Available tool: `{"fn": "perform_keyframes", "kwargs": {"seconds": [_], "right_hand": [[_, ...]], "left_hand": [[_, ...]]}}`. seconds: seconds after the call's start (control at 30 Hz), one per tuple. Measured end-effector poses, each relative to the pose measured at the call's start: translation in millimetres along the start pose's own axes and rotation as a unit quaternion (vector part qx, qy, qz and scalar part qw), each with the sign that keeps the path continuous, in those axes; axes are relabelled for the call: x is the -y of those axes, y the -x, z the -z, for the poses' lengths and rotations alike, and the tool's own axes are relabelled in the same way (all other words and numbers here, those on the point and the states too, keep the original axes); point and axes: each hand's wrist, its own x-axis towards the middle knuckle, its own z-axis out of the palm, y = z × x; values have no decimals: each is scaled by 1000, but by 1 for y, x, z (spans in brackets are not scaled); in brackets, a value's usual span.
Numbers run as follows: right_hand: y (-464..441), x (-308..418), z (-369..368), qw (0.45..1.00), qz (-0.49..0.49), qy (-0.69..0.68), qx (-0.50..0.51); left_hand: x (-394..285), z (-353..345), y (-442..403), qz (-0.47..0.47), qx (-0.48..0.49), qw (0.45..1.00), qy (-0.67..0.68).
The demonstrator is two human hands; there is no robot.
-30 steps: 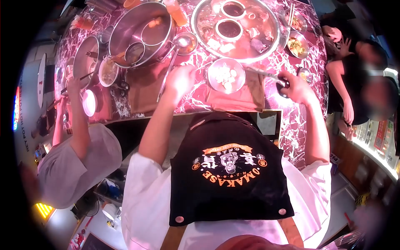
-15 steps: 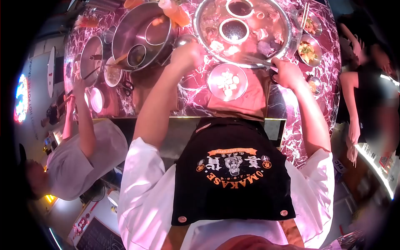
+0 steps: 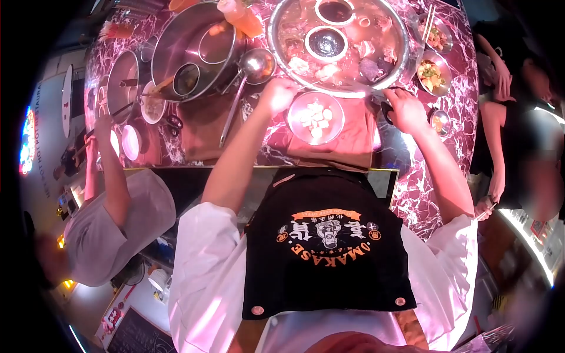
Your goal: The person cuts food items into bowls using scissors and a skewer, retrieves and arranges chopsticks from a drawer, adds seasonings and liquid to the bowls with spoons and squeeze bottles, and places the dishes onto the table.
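My left hand [image 3: 279, 96] is closed beside the near-left rim of a wide metal pot [image 3: 272, 50]; whatever it may hold is hidden. Just right of that hand, a round plate [image 3: 298, 134] carries pale cut chunks [image 3: 316, 119]. My right hand [image 3: 406, 110] is closed around the dark handles of scissors [image 3: 386, 112], whose blades reach left along the pot's near rim. Broth with meat pieces fills the pot, and two small bowls of dark liquid [image 3: 326, 44] stand in it. A ladle [image 3: 257, 65] lies left of my left hand.
A deep pot [image 3: 162, 50] and an orange-filled squeeze bottle [image 3: 241, 17] stand at the left. Bowls of food [image 3: 434, 76] with chopsticks [image 3: 428, 26] sit at the right. A brown cloth [image 3: 356, 150] lies under the plate. Other people [image 3: 126, 217] stand on both sides.
My left hand has moved down and slightly right, away from the ladle, which now shows fully. My right hand has shifted slightly right and down with the scissors. The view has shifted a little.
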Motion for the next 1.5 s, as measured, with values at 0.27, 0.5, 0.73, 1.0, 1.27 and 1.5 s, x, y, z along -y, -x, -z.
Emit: {"fn": "perform_keyframes", "kwargs": {"seconds": [0.27, 0.5, 0.73, 1.0, 1.27, 1.5], "right_hand": [[4, 10, 11, 1000, -3, -22, -10], [-11, 37, 39, 999, -1, 6, 34], [-26, 71, 54, 987, 28, 147, 51], [-71, 99, 73, 976, -35, 74, 201], [-38, 105, 74, 971, -136, 78, 181], [-21, 73, 66, 987, -65, 101, 105]], "left_hand": [[14, -5, -6, -24, -27, 998, 42], [8, 9, -7, -28, -101, 990, -91], [-36, 11, 2, -35, -140, 968, -204], [-27, 9, 10, -72, -142, 970, -185], [-2, 16, 29, -55, -209, 974, -63], [-64, 28, 44, -77, 5, 928, -363]]}}
